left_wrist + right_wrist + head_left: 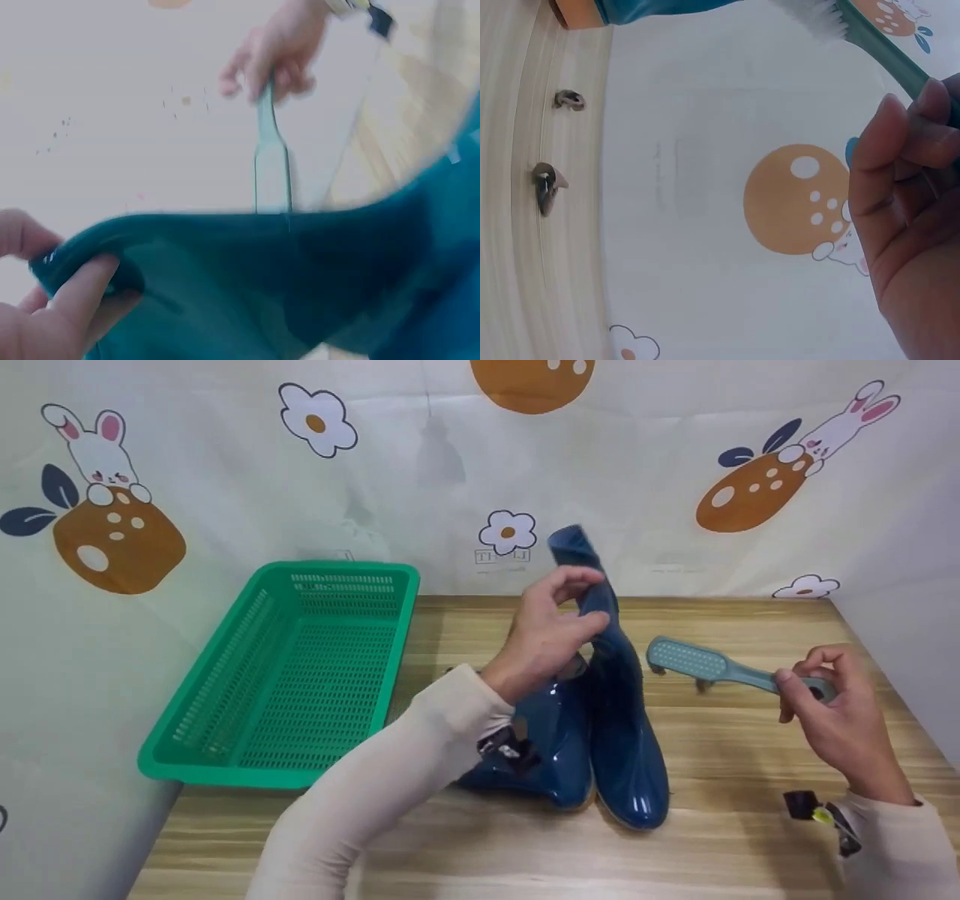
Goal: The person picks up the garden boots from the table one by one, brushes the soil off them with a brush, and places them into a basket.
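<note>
- The left hand (547, 630) pinches the boot (619, 675) standing on the surface (720, 832).
- The right hand (844, 712) holds the brush (690, 660).
- Green basket (225, 775) is at left, small dark bits (546, 196) at right; a sleeve (390, 780) hides partly another boot (566, 742).

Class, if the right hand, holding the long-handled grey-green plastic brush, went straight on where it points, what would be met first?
Probably the tall, glossy blue rubber boot in the left hand: the brush head points toward its shaft, though depth is unclear.
</note>
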`<state>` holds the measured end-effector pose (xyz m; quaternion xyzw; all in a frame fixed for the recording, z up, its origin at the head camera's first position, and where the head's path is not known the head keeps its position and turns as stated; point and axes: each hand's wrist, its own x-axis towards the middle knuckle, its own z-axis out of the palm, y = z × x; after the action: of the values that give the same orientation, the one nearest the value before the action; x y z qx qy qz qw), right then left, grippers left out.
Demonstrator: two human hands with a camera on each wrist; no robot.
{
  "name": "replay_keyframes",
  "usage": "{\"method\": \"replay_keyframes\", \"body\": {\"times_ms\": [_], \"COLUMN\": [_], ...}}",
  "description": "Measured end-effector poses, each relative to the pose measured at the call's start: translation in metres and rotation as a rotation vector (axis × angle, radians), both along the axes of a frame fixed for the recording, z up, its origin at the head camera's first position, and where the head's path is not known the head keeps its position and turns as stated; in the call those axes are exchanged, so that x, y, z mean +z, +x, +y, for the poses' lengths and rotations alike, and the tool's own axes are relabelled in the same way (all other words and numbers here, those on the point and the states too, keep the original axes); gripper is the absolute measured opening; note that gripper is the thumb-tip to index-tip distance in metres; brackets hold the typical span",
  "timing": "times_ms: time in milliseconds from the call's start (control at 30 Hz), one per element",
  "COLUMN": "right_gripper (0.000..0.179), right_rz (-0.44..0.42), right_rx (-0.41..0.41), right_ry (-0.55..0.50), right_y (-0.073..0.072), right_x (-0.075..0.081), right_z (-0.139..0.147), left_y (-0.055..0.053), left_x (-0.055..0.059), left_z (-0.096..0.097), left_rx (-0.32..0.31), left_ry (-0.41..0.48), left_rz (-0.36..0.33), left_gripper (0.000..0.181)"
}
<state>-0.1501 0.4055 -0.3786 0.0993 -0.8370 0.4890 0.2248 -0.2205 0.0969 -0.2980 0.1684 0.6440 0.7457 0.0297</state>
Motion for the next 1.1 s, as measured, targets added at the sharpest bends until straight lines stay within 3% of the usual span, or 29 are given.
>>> {"method": "replay_keyframes", "body": {"times_ms": [67,233,467,567,733,800,900,1100], "right_gripper": [0.016,0.017,0.015,0.014,0.013,0.012,0.014,0.019], "right_rz": [0.036,0.106,0.113,0.121,0.127,0.136,0.158,0.132], "right_rx": [0.042,0.153,0.031,0.002,-0.046,0.0,0.172,0.4], "right_ry": [-0.047,-0.207,-0.104,-0.106,-0.12,-0.183,-0.324,-0.444], "right_y": [0.002,0.006,0.014,0.017,0.023,0.026,0.029,0.033], "right_x": [0.0,0.001,0.001,0.0,-0.001,-0.001,-0.004,-0.007], "right_z": [0.004,0.008,0.01,0.011,0.013,0.015,0.018,0.015], "left_y": [0.001,0.003,0.005,0.007,0.014,0.014,0.013,0.01], "left_x": [0.005,0.015,0.034,0.048,0.072,0.077,0.084,0.095], "left_z": [0.013,0.031,0.036,0.038,0.035,0.032,0.025,0.013], "left_rx": [0.011,0.033,0.0,-0.011,-0.001,0.004,0.004,0.007], "left_ry": [0.055,0.077,0.275,0.332,0.333,0.332,0.342,0.363], "left_rz": [0.005,0.031,-0.045,-0.029,0.031,0.051,0.062,0.123], "left_gripper": [0.036,0.033,0.032,0.032,0.029,0.028,0.028,0.025]}}
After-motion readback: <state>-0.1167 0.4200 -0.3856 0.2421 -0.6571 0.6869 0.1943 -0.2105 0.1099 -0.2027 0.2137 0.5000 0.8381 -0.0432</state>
